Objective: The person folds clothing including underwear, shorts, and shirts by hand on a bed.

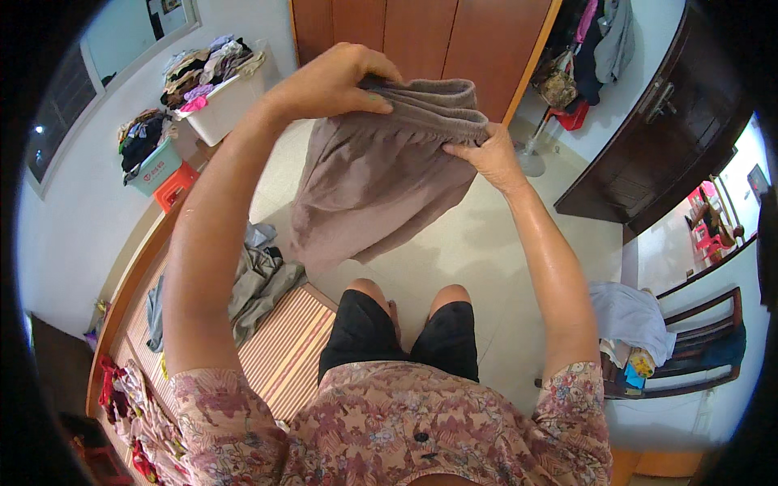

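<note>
A brownish-grey garment with a gathered elastic waistband (pixel 389 176) hangs in the air before me, probably shorts or trousers. My left hand (pixel 352 82) is at the waistband's left end, thumb on the near side and fingers over the top edge. At the other end, my right hand (pixel 489 155) pinches the band between thumb and fingers. The waist opening shows as folded layers between the two hands. Below, the cloth falls loose above the tiled floor. Part of each hand's fingers is hidden behind the fabric.
To my left, a bed with a striped mat (pixel 285 340) carries a heap of grey-green clothes (pixel 258 285). Piled clothes fill a white bin (pixel 219 112) and a teal tub (pixel 159 167) near an orange stool (pixel 175 187). A wooden chair (pixel 699 358) holding cloths stands right.
</note>
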The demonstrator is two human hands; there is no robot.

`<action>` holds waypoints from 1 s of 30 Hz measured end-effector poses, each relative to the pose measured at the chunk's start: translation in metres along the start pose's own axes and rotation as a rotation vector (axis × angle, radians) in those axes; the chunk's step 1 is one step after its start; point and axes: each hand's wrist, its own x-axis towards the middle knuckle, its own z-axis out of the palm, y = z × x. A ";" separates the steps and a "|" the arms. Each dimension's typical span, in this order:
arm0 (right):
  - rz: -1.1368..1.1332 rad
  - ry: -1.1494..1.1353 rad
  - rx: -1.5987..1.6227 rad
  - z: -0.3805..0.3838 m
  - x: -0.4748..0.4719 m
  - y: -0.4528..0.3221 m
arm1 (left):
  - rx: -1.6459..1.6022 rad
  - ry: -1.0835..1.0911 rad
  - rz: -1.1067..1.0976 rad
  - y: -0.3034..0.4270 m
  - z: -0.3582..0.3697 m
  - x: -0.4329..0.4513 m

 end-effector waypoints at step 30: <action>0.195 -0.845 0.089 0.086 -0.250 0.079 | -0.314 -0.407 -0.591 0.159 0.206 -0.385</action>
